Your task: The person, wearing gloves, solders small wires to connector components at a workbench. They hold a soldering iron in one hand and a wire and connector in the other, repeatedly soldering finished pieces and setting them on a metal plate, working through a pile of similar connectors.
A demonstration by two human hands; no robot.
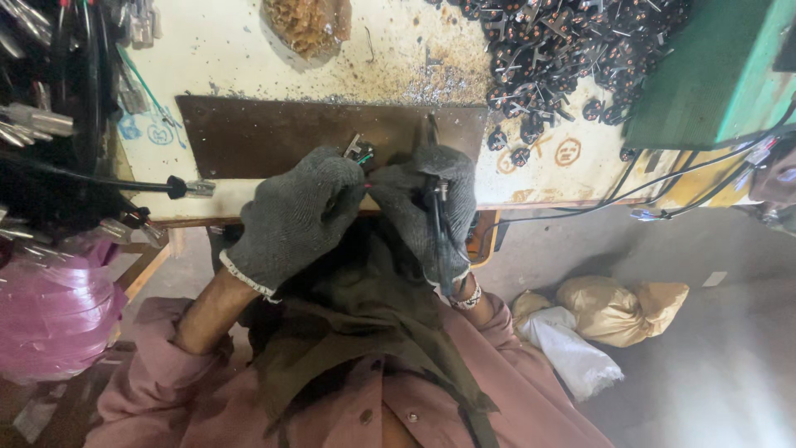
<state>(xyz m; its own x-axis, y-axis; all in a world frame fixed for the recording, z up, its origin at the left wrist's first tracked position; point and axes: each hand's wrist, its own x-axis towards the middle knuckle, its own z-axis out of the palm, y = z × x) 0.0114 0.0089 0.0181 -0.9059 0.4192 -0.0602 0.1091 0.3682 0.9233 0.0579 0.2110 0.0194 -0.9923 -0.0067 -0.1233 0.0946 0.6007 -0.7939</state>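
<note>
A: What is each gloved hand doing?

B: The left hand in a grey knitted glove is closed around a small black plug part with metal prongs, held over the dark brown board at the edge of the scuffed cream workbench. The right hand is clenched on a black-handled hand tool, its tip meeting the part

A: What could go wrong?

B: I'd judge the tip could slip off such a small piece and jab the left fingers, since the hands touch. Thick gloves dull the grip, so the part might drop toward the floor
</note>
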